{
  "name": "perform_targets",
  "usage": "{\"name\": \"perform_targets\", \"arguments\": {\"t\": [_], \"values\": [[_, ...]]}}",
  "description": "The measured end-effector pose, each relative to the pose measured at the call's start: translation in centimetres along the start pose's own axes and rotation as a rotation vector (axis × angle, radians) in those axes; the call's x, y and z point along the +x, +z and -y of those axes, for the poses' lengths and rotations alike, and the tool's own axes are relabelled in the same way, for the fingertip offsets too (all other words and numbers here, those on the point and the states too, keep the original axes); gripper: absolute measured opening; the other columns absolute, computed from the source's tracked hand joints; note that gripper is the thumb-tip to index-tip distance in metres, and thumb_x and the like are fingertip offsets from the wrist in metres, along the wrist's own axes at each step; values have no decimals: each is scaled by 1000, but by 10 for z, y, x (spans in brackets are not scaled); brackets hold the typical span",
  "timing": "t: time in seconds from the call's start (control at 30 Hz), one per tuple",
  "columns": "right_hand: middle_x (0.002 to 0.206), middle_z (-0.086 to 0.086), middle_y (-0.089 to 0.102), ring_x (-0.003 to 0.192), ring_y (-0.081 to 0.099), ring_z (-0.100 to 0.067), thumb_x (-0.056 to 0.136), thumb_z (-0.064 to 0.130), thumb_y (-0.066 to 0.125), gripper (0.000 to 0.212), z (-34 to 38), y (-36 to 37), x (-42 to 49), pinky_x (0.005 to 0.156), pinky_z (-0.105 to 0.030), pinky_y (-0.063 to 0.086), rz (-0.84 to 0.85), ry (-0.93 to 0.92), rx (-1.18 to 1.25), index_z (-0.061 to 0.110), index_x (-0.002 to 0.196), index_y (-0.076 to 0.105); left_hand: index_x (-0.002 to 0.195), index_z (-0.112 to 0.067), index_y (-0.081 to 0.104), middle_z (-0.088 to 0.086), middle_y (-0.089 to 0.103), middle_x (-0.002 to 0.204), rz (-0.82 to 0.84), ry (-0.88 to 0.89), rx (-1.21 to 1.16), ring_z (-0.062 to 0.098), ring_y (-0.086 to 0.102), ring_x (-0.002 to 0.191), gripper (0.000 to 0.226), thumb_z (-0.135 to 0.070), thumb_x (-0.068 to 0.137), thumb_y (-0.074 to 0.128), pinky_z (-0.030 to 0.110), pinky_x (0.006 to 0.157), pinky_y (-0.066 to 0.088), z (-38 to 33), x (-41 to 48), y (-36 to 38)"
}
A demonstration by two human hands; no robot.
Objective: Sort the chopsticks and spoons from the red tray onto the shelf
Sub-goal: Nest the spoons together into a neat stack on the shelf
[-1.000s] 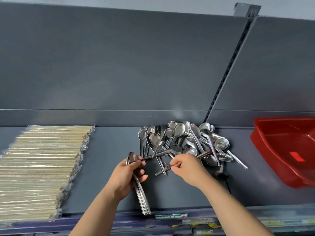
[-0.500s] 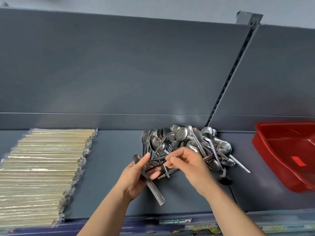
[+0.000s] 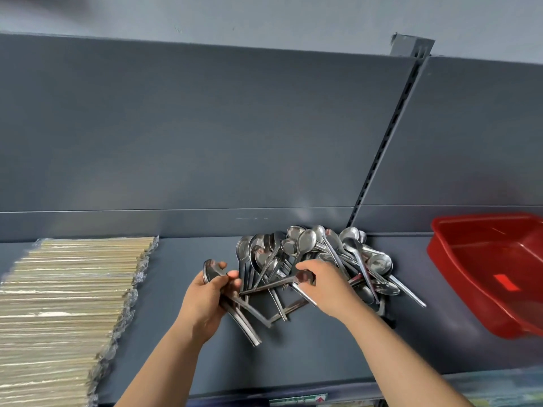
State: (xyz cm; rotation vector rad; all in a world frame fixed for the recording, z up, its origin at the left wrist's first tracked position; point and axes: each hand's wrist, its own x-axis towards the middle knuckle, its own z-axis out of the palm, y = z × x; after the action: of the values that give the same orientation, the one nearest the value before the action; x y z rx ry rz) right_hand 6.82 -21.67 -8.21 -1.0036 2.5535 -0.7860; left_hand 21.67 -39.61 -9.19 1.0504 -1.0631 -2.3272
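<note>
Steel spoons (image 3: 323, 254) lie heaped at frame centre on the shelf (image 3: 182, 333). The right hand (image 3: 326, 286) is nearest; its fingers appear clamped on a single spoon (image 3: 273, 285), handle pointing left toward the left hand (image 3: 205, 301), whose fingers grip a spoon bundle (image 3: 244, 321). Chopsticks (image 3: 67, 304) are stacked at lower left. The red tray (image 3: 493, 271), at right edge, shows no utensils inside.

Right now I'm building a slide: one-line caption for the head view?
Left hand grips a spoon bundle; right hand pinches another spoon from the pile, between wrapped chopsticks and red tray.
</note>
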Motion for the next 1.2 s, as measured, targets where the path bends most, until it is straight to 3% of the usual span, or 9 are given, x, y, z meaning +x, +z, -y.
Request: {"name": "perform_targets", "arguments": {"t": [0.07, 0.13, 0.33, 0.53, 0.67, 0.77, 0.87, 1.07, 1.2], "values": [[115, 4, 62, 107, 52, -18, 86, 17, 67, 29, -2, 5, 9, 94, -28, 41, 39, -30, -148, 20, 114, 65, 104, -9, 58, 4, 69, 68, 6, 3, 35, 12, 56, 50, 14, -3, 97, 47, 22, 43, 46, 0, 0, -2], [107, 5, 59, 106, 51, -22, 86, 18, 66, 15, -1, 7, 15, 92, -33, 42, 41, -41, -192, 21, 100, 65, 98, -9, 59, 3, 64, 64, 4, 0, 92, 10, 49, 45, 5, -10, 96, 55, 21, 39, 42, 0, 0, -3], [108, 8, 68, 103, 60, -14, 91, 10, 49, 32, -10, -8, 21, 92, -30, 47, -9, -93, -175, 25, 104, 74, 89, -10, 58, 3, 59, 64, 68, -6, 217, 13, 50, 50, 9, -16, 92, 64, 23, 43, 44, -8, -4, -4], [102, 6, 56, 96, 57, -14, 95, 6, 45, 49, -6, -45, 16, 89, -28, 48, 263, -112, 33, 48, 96, 69, 80, -3, 58, 11, 54, 68, 257, -80, 303, 20, 57, 59, 19, -17, 85, 69, 31, 56, 56, -11, -12, 16], [90, 7, 66, 82, 62, -9, 85, -4, 60, 38, 7, -42, 10, 80, -21, 50, 258, -144, 266, 26, 106, 70, 80, -5, 64, 15, 61, 78, 454, -197, 352, 25, 64, 71, 19, -16, 73, 78, 38, 66, 58, 4, -22, 39], [97, 0, 72, 89, 68, -21, 82, -1, 66, 31, 6, -31, 7, 84, -30, 54, 199, -72, 462, 25, 100, 65, 95, -2, 66, 14, 61, 68, 476, -226, 322, 23, 62, 59, 26, -11, 74, 78, 31, 56, 55, 18, -24, 48], [100, 4, 71, 90, 67, -12, 89, 8, 58, 23, -6, -24, 11, 79, -21, 53, 109, 19, 528, 28, 100, 64, 99, 6, 60, 20, 58, 68, 349, -184, 361, 20, 53, 44, 18, -7, 87, 65, 25, 43, 44, 25, -22, 46], [101, 5, 52, 85, 57, -16, 94, 13, 50, 38, -19, 2, 32, 78, -25, 47, 78, -46, -18, 33, 124, 61, 100, 13, 64, 23, 64, 74, 212, -142, 222, 19, 55, 48, 21, 7, 89, 47, 22, 43, 48, 22, -15, 24], [97, 12, 38, 86, 55, -20, 91, 22, 56, 20, -20, 19, 39, 76, -34, 49, 124, -113, -224, 38, 103, 60, 102, 10, 59, 20, 60, 73, 159, -155, 167, 23, 54, 53, 24, 12, 86, 41, 27, 47, 49, 17, -13, 17]]}}
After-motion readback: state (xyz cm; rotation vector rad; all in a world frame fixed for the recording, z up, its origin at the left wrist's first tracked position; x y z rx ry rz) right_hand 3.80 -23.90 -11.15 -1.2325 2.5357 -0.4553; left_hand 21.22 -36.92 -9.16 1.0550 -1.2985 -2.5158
